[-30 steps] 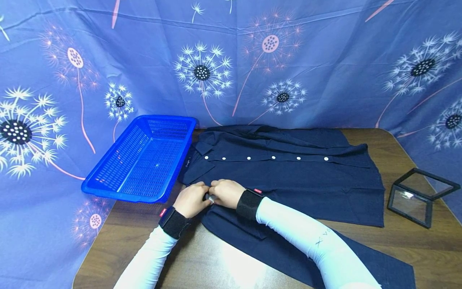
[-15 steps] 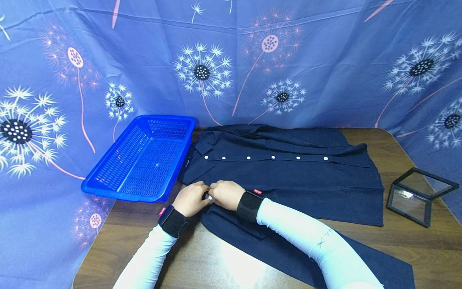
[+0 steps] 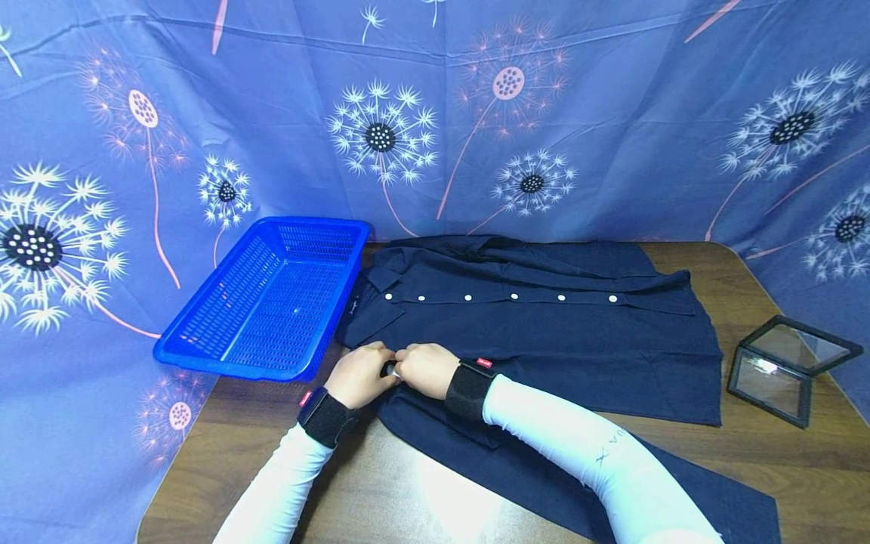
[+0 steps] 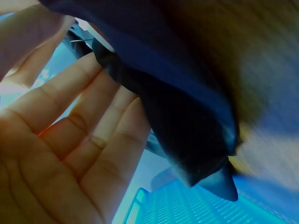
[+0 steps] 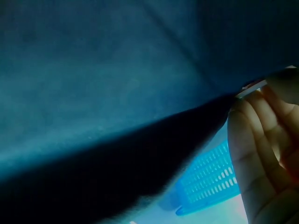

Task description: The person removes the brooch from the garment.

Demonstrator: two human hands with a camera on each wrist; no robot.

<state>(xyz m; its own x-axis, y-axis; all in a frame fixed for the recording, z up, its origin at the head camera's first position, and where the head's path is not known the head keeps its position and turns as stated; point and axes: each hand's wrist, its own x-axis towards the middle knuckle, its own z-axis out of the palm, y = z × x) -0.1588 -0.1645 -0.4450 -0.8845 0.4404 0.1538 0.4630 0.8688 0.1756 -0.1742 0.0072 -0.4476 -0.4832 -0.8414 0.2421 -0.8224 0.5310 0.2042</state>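
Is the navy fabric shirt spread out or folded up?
Mostly spread: the navy fabric shirt lies across the brown wooden table, round white buttons up, near sleeve angled out from its body.

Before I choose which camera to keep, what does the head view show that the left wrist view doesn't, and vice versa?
Only the head view shows the row of white buttons and the black-framed panels. Only the left wrist view shows the palm side of the left hand. Both show the dark shirt and the blue basket.
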